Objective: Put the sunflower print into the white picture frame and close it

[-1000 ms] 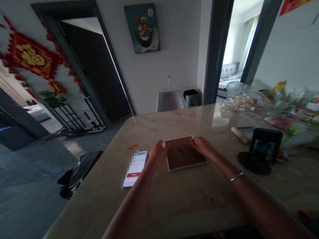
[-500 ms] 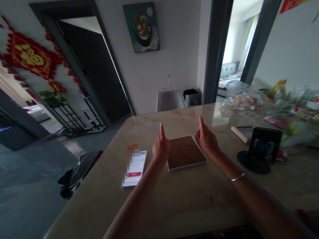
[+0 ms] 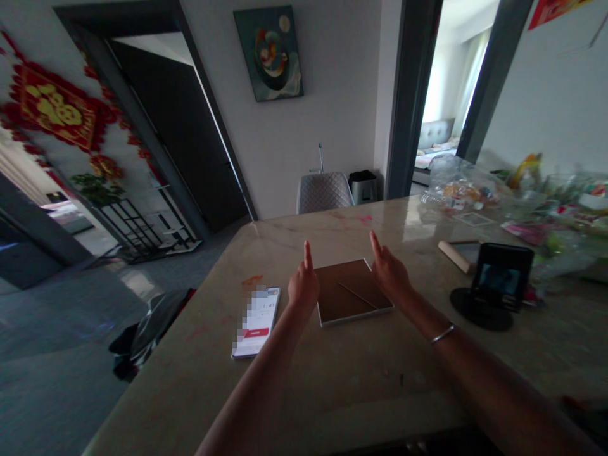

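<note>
My left hand (image 3: 303,285) is raised at the left edge of a flat brown panel (image 3: 349,297) with a pale border. Its index finger points up and the other fingers are folded, with nothing seen in them. At the panel's right side, my right hand (image 3: 390,272) has the same shape, index finger out and the rest curled, and nothing shows in it. A thin stick (image 3: 357,295) lies slantwise on the panel. Left of my left hand, a phone (image 3: 256,324) with a lit screen lies on the table. Whether either hand touches the panel, I cannot tell.
The pale stone table (image 3: 294,392) spans the front. On its right stand a black device on a round base (image 3: 503,275) and a wooden-edged object (image 3: 456,256). Plastic bags (image 3: 468,187) lie behind them. A quilted chair (image 3: 325,192) stands past the far edge.
My right hand has moved left and slightly down, towards the panel. My left hand has shifted slightly left and down. Both keep the index finger out.
</note>
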A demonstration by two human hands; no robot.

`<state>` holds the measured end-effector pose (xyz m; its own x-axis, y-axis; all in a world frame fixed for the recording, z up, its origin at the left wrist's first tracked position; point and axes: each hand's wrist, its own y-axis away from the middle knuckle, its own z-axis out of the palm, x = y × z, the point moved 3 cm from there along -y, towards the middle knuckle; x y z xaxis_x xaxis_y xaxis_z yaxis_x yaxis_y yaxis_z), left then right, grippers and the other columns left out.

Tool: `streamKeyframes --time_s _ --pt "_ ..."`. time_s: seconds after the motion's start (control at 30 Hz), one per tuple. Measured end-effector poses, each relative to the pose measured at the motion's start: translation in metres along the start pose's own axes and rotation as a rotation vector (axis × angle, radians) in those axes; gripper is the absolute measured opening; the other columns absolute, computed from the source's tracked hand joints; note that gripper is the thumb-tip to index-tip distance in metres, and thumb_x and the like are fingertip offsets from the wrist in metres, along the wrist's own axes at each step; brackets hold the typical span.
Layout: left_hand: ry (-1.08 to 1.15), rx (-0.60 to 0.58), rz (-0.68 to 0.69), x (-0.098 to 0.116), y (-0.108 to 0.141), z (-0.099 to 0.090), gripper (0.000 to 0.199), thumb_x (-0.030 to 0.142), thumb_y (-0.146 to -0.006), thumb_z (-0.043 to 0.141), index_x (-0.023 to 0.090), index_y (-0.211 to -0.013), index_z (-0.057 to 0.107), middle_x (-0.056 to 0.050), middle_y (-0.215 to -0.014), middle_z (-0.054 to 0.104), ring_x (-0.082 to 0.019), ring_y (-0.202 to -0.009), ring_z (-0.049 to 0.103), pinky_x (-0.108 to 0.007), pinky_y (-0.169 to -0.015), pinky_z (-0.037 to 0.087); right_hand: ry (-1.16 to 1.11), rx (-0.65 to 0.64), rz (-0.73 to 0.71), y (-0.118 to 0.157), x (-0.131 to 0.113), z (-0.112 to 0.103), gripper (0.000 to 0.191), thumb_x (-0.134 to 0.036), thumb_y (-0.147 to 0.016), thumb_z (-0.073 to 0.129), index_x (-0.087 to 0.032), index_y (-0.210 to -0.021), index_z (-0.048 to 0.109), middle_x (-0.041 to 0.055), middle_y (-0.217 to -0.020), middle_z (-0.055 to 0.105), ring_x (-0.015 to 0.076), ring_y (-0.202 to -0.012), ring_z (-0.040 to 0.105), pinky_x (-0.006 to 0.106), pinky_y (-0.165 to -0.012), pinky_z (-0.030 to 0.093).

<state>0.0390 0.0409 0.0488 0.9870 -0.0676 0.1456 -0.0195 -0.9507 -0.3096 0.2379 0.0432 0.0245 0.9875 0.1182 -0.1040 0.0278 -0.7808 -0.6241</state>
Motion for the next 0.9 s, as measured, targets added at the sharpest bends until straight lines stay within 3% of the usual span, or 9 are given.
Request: streamKeyframes --time_s 0.07,0.13,0.23,0.3,0.4,0.53,0.7,0.9 --pt "0.012 -0.007 0.001 0.001 0.0 -0.002 0.075 0.015 -0.081 0.041 0.015 -0.139 -0.007 -0.016 -0.101 0.062 -0.02 -0.075 0.061 -0.027 -0.061 0.044 -0.051 -0.007 0.02 -0.001 0.0 -0.002 0.066 -0.006 -0.08 0.032 -0.013 -0.14 0.004 0.012 -0.09 0.057 0.0187 -0.072 0.054 0.028 -0.06 0.043" --pt "0.017 -0.05 0.017 0.0 -0.001 -0.001 0.07 0.017 -0.081 0.041 0.015 -0.14 0.004 -0.015 -0.102 0.062 -0.021 -0.078 0.061 -0.028 -0.062 0.044 -0.111 -0.062 0.029 0.0 0.001 0.001 0.062 -0.008 -0.08 0.033 -0.013 -0.139 0.013 0.0125 -0.093 0.058 0.0193 -0.076 0.055 0.028 -0.064 0.043" --pt "0.001 -0.162 0.029 -0.003 -0.002 0.002 0.041 0.026 -0.082 0.04 0.016 -0.121 0.048 -0.013 -0.097 0.064 -0.024 -0.083 0.061 -0.03 -0.064 0.045 -0.177 -0.219 0.014 0.002 0.003 0.011 0.039 -0.017 -0.084 0.035 -0.012 -0.121 0.046 0.0122 -0.093 0.061 0.0195 -0.084 0.056 0.028 -0.072 0.042" --pt "-0.024 -0.203 0.017 -0.006 -0.003 0.004 0.036 0.036 -0.084 0.035 0.017 -0.097 0.063 -0.013 -0.091 0.066 -0.025 -0.084 0.062 -0.031 -0.065 0.045 -0.188 -0.302 0.002 0.003 0.005 0.017 0.03 -0.022 -0.086 0.034 -0.013 -0.096 0.06 0.0114 -0.089 0.063 0.0189 -0.087 0.056 0.028 -0.076 0.039" --pt "-0.057 -0.247 -0.006 -0.011 -0.004 0.008 0.044 0.042 -0.084 0.031 0.016 -0.089 0.066 -0.015 -0.091 0.066 -0.026 -0.086 0.062 -0.031 -0.066 0.045 -0.188 -0.349 0.026 0.004 0.008 0.021 0.03 -0.025 -0.086 0.034 -0.014 -0.081 0.062 0.0102 -0.085 0.064 0.0176 -0.086 0.056 0.026 -0.076 0.037" --pt "-0.055 -0.342 -0.036 -0.016 -0.004 0.017 0.048 0.048 -0.082 0.034 0.013 -0.091 0.065 -0.018 -0.095 0.065 -0.028 -0.09 0.061 -0.033 -0.068 0.045 -0.254 -0.427 0.09 0.006 0.008 0.025 0.024 -0.026 -0.084 0.04 -0.014 -0.087 0.061 0.0094 -0.086 0.065 0.016 -0.08 0.058 0.024 -0.069 0.038" --pt "0.026 -0.413 -0.1 -0.019 -0.004 0.023 0.047 0.05 -0.08 0.037 0.013 -0.091 0.064 -0.016 -0.094 0.065 -0.027 -0.088 0.061 -0.032 -0.067 0.044 -0.281 -0.425 0.144 0.006 0.007 0.027 0.022 -0.026 -0.082 0.045 -0.015 -0.094 0.059 0.01 -0.091 0.065 0.0172 -0.087 0.059 0.024 -0.072 0.038" --pt "0.134 -0.335 -0.109 -0.024 -0.008 0.029 0.039 0.046 -0.079 0.041 0.014 -0.084 0.063 -0.013 -0.091 0.066 -0.023 -0.084 0.062 -0.026 -0.063 0.042 -0.346 -0.44 0.194 0.005 0.007 0.03 0.022 -0.028 -0.081 0.046 -0.017 -0.092 0.06 0.008 -0.091 0.067 0.0172 -0.084 0.06 0.024 -0.069 0.039"
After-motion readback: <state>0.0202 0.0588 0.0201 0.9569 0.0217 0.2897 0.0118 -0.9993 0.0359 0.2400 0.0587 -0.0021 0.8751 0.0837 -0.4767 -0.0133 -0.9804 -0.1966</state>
